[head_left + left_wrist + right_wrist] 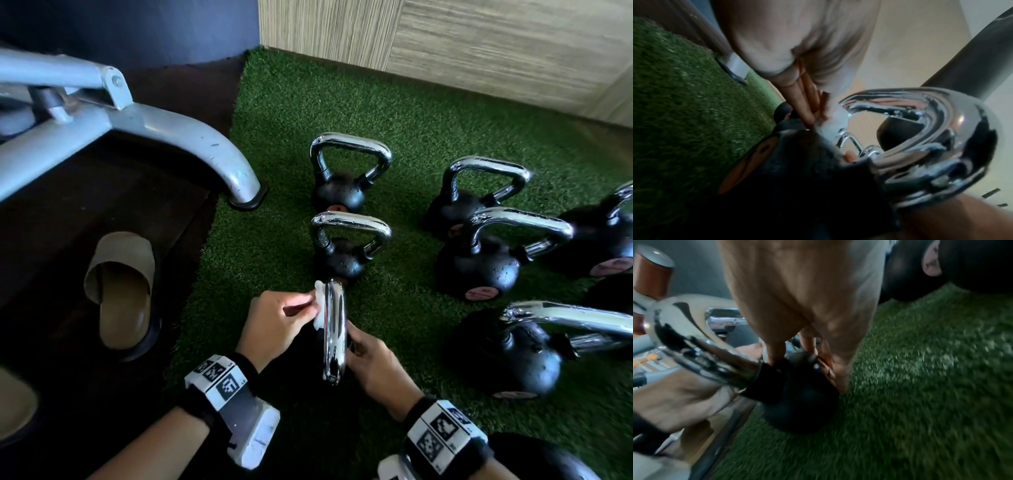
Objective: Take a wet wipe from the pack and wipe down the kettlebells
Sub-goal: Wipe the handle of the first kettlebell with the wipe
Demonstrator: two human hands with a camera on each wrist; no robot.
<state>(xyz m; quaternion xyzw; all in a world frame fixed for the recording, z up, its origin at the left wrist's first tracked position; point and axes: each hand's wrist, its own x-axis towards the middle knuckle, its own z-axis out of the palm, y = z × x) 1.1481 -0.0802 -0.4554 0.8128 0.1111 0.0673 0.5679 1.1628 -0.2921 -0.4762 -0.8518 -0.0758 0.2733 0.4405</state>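
Observation:
The nearest kettlebell stands on the green turf (404, 113) with its chrome handle (334, 335) edge-on to me and its black ball (801, 399) below. My left hand (310, 306) pinches a crumpled white wet wipe (319, 305) and presses it against the left side of that handle near its top. In the left wrist view the wipe (830, 123) sits between my fingertips (809, 116) and the chrome handle (941, 129). My right hand (356, 342) grips the kettlebell from the right, thumb and fingers (777, 352) curled over the ball's top. The wipe pack is not in view.
Several more black kettlebells with chrome handles stand on the turf: two just beyond (339, 263) (339, 192), others to the right (486, 270) (513, 356). A grey bench leg (191, 137) and a tan slipper (123, 291) lie left on dark flooring. Wood-panel walls (479, 44) close the far side.

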